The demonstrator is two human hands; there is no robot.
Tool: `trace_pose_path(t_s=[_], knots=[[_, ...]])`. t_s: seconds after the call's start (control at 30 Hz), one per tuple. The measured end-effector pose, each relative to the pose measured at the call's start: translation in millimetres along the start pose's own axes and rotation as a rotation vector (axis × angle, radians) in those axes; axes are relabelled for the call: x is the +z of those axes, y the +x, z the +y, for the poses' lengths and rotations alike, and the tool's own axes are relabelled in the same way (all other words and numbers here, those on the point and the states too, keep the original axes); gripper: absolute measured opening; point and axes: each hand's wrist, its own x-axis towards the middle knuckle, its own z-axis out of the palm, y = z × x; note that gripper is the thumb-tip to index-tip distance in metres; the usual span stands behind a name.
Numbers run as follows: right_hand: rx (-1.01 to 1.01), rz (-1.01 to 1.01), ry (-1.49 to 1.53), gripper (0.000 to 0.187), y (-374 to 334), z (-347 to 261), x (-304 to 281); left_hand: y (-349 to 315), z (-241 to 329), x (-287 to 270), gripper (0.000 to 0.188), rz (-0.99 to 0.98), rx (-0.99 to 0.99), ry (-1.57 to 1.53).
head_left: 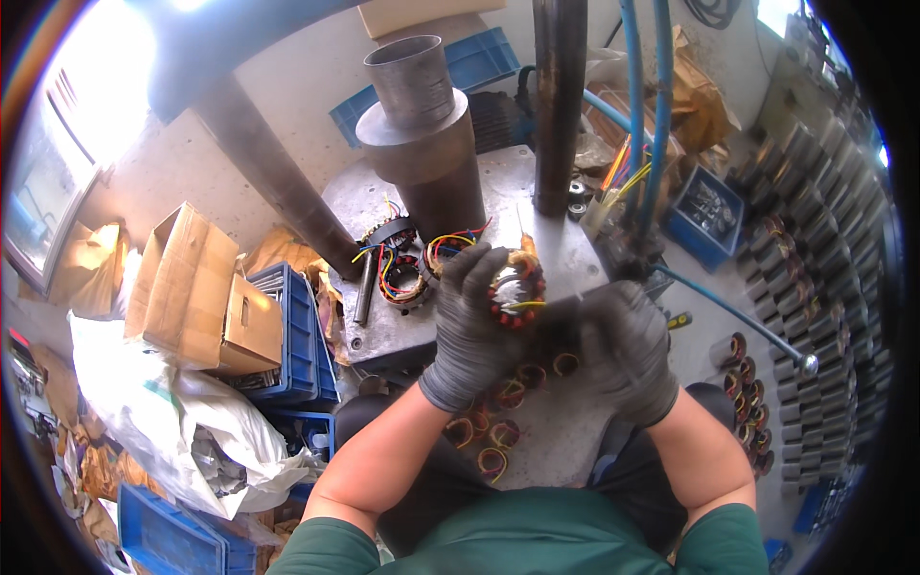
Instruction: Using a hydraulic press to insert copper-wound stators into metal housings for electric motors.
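Observation:
My left hand (467, 331), in a dark grey glove, is closed on a ring-shaped motor stator (515, 316) with red-tipped windings and a yellow wire. The ring stands above the near edge of the metal plate. To its right is my right hand (628, 353), gloved alike and smeared by motion, so its fingers and anything in them do not show clearly. Behind my left hand, more wound stators (402, 281) with red, yellow and blue wires rest on the plate. A short metal rod (365, 287) lies beside them. A tool with an orange handle (527, 245) lies beyond the held ring.
A heavy stepped metal cylinder (419, 134) rises above the metal plate (575, 259), between two thick posts (561, 105). A ball-ended lever (808, 364) juts out right. Several stators (508, 391) sit below my hands. Stacked metal cylinders (815, 316) line the right; cartons (182, 287) and blue crates stand left.

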Motion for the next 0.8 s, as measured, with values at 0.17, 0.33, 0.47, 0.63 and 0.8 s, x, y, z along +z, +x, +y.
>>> trace_pose_path(t_s=[0.17, 0.33, 0.47, 0.63, 0.8], knots=[[0.399, 0.049, 0.424, 0.010, -6, 16, 7, -4, -7, 0, 0.108, -0.071, -0.262, -0.454], [0.396, -0.054, 0.427, 0.018, -7, 15, 9, 1, -2, -1, 0.116, -0.051, -0.199, -0.507], [0.483, -0.102, 0.573, 0.019, -9, 12, 12, 2, 4, -3, 0.120, -0.065, -0.178, -0.532], [0.201, -0.083, 0.398, 0.021, -8, 15, 16, -7, -5, 1, 0.111, -0.021, -0.055, -0.414], [0.184, -0.059, 0.392, 0.021, -9, 17, 18, -12, -13, 7, 0.105, -0.125, -0.205, -0.567]])
